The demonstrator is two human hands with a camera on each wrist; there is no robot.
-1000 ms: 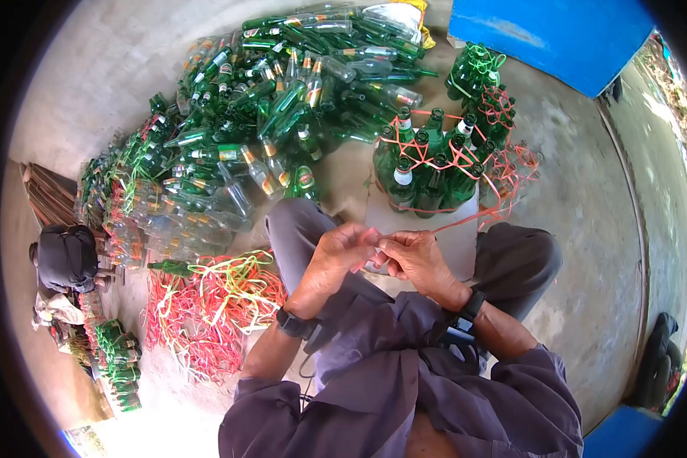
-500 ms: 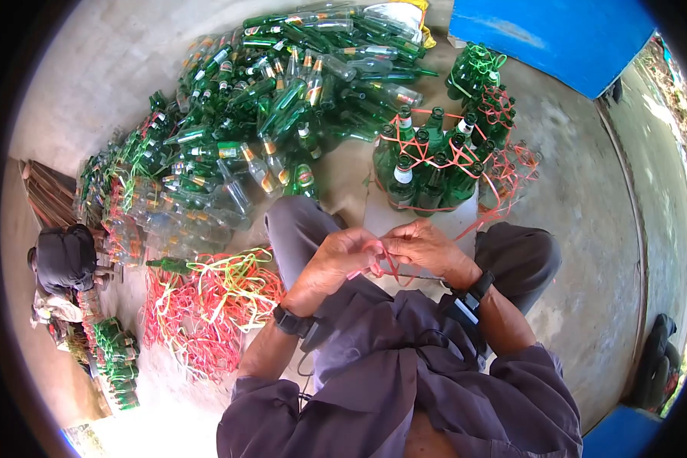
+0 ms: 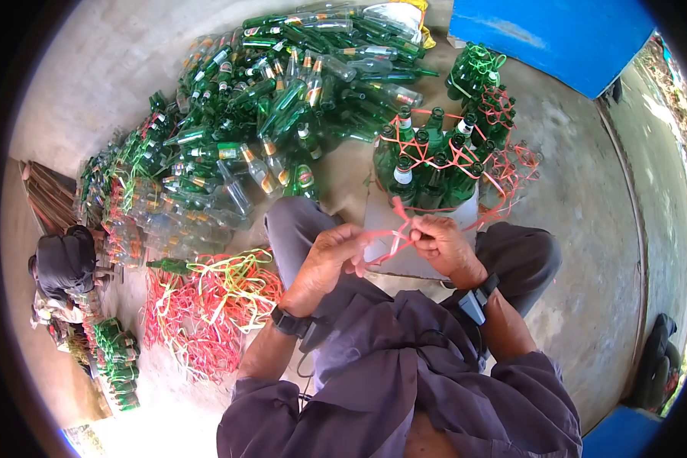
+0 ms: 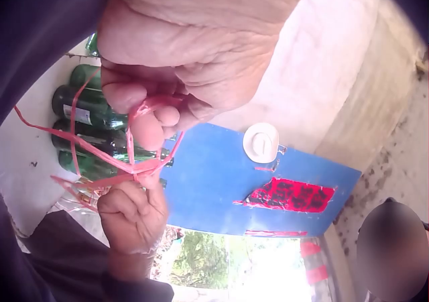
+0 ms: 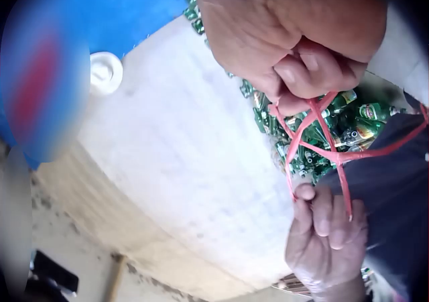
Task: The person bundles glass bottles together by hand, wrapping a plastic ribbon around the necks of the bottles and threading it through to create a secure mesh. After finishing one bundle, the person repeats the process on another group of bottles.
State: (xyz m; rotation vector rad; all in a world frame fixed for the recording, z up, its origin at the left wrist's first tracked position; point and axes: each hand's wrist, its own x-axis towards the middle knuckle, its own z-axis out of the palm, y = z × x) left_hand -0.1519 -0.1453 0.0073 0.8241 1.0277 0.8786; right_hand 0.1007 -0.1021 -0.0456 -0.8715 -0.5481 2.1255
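Observation:
Both hands hold a pink plastic strap (image 3: 395,243) in front of the bottle cluster, above a pale board. My left hand (image 3: 333,253) grips one side of it, the strap wrapped over its curled fingers (image 4: 146,129) in the left wrist view. At the other side my right hand (image 3: 446,246) pinches the strap. Crossing strands form a loop between the hands, plain in the right wrist view. One strand runs right toward the standing green bottles (image 3: 429,177), whose necks are laced together with the same pink strap.
A heap of loose green and clear bottles (image 3: 282,91) lies at the back left. Tangled pink and yellow-green straps (image 3: 214,305) lie beside the left knee. Other strapped bottles (image 3: 475,72) stand behind the cluster, near a blue panel (image 3: 546,38). Another person (image 3: 65,259) is at far left.
The hands were close together and have moved apart, spreading the pink strap into an open crossed loop between them. The right hand shifted to the right. The bottles have stayed in place.

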